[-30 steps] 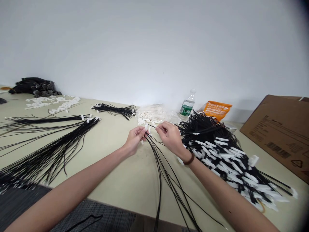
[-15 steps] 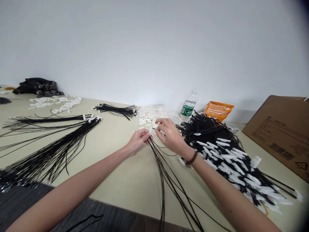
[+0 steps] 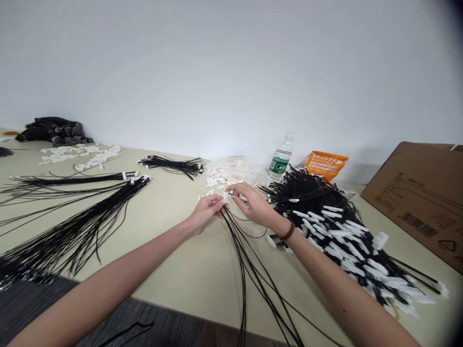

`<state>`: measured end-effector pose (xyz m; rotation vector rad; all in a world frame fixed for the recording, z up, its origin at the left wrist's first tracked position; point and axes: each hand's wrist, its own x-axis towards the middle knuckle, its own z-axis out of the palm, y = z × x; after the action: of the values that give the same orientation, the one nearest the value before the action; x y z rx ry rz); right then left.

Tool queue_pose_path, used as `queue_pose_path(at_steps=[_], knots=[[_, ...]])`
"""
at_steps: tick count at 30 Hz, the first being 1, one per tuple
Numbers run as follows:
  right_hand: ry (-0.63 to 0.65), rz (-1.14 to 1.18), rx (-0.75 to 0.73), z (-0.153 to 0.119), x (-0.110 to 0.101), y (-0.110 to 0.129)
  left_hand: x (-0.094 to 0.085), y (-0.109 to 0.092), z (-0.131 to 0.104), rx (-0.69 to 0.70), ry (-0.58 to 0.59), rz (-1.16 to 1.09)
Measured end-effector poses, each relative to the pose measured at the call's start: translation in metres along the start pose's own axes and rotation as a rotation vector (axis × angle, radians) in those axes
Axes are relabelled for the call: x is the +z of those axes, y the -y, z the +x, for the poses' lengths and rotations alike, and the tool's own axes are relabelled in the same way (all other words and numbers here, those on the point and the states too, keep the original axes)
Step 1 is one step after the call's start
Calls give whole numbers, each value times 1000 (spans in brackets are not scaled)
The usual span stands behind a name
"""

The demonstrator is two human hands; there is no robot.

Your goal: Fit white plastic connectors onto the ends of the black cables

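Note:
My left hand (image 3: 210, 208) pinches a small white connector (image 3: 225, 196), from which several thin black cables (image 3: 246, 260) run down over the table's front edge. My right hand (image 3: 246, 200) is just to the right, its thumb and index finger closed near a dark cable end beside the connector. The exact contact between that end and the connector is too small to make out. Behind the hands lie loose white connectors (image 3: 217, 177) on and around a clear plastic bag (image 3: 235, 166).
Black cables with white connectors (image 3: 340, 233) are heaped at right, near a bottle (image 3: 281, 156), an orange packet (image 3: 326, 164) and a cardboard box (image 3: 415, 197). Cable bundles (image 3: 90, 217) and white pieces (image 3: 97, 156) lie at left; a dark bundle pile (image 3: 54, 131) sits behind.
My right hand has moved slightly down and left, and its fingers have come closer to the connector in my left hand. The whole view has shifted a little.

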<state>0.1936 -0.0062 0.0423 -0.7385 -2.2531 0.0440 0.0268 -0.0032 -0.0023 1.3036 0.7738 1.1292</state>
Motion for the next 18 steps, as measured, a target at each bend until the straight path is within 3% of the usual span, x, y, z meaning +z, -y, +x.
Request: queue_pose_path(at_steps=[6, 12, 18], knots=[[-179, -302, -68, -6, 1, -2, -9, 3, 7, -22, -104, -62], [-88, -640, -426, -16, -2, 2, -14, 3, 10, -52, -152, -182], [-29, -641, -504, -18, 4, 1, -11, 0, 8, -91, -141, -273]])
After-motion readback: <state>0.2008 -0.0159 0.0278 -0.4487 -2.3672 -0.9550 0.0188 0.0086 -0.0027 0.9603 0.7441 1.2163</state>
